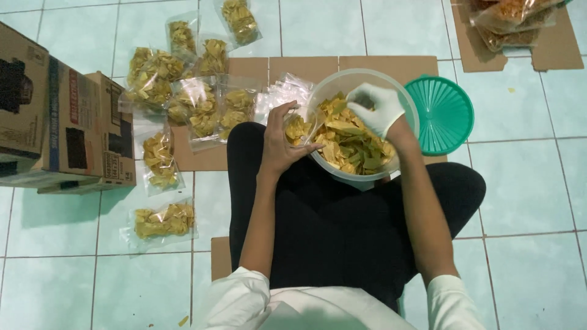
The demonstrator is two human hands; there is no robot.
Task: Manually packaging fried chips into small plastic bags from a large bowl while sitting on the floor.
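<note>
- The right hand (378, 109), in a white glove, reaches into the clear plastic tub (403, 101) resting on the person's lap, fingers curled down into the yellow chips (351, 143); whether they have closed on any chip I cannot tell.
- The bare left hand (282, 137) grips a small clear bag (298, 127) at the tub's near-left rim, holding it up, partly filled with chips.
- The chips look thin, dry and brittle, very light; I judge they would snap under a squeeze, so a loose pinch or scoop suits them.
- The bag looks flimsy and slick; best held by its mouth so it stays open.
- A green lid (441, 113) lies on the floor just beside the tub, to its right.
- Filled bags (194, 105) lie scattered over the left end of the flattened cardboard (306, 66) and onto the pale green tiled floor (526, 183).
- Printed cardboard boxes (67, 128) stand by the picture's left edge; larger packets (510, 21) lie on cardboard at the far right corner.
</note>
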